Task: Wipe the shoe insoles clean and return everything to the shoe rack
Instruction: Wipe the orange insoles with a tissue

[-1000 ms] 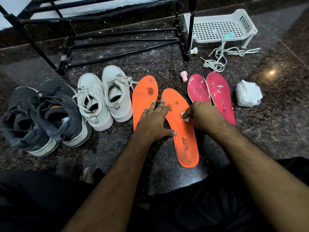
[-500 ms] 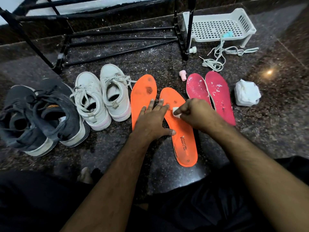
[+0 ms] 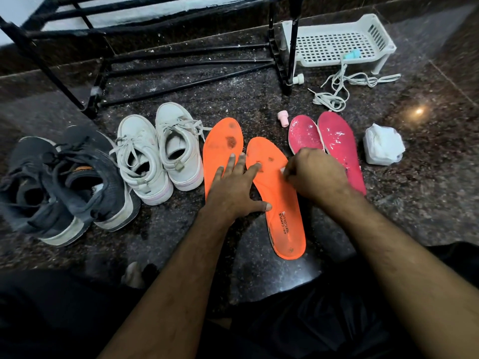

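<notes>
Head view only: your left hand (image 3: 234, 189) lies flat and spread, the fingers across both orange insoles, the thumb on the nearer one, so it holds them down and grips nothing. Your right hand (image 3: 315, 174) is closed around a small white wipe (image 3: 283, 170), only a corner of which shows, and presses it on the right orange insole (image 3: 281, 213) at its outer edge.

Taking this insole as landmark: the left orange insole (image 3: 220, 151) touches it on the left, and both carry dark spots near the toe. The two pink insoles (image 3: 334, 137) lie just to its right, with white flecks on them; your right hand covers part of them. Left of the orange pair stand the white sneakers (image 3: 158, 154), and further left the dark sneakers (image 3: 64, 182). Behind it is the black shoe rack (image 3: 181, 58), with a white plastic tray (image 3: 334, 45) and loose laces (image 3: 337, 89) behind and to the right. A crumpled white cloth (image 3: 382, 147) sits well to the right.

For a good wipe, I think you should keep the left palm firm, so the insole does not slide on the polished stone floor (image 3: 427, 190), and rub over the dark spots in short strokes toward the toe.

Free room is mostly toward you, at the heel end. The sides are crowded, so long sideways strokes could push the pink insoles.
</notes>
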`<action>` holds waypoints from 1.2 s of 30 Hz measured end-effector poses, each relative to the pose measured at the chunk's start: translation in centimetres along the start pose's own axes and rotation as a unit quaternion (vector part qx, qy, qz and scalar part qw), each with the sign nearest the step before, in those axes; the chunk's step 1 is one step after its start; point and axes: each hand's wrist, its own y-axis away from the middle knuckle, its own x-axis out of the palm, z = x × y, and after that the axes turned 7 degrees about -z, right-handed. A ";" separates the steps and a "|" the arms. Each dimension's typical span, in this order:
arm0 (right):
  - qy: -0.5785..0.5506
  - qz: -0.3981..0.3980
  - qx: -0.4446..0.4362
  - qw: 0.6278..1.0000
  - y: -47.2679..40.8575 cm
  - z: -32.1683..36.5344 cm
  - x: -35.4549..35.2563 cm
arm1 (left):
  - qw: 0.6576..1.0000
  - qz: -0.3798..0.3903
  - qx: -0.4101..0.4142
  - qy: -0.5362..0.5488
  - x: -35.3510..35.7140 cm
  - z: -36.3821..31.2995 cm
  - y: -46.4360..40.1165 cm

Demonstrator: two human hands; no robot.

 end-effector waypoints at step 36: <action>-0.005 0.114 -0.022 0.993 -0.2 -0.3 -0.1 | 0.998 0.038 0.040 -0.036 0.4 -0.2 -0.1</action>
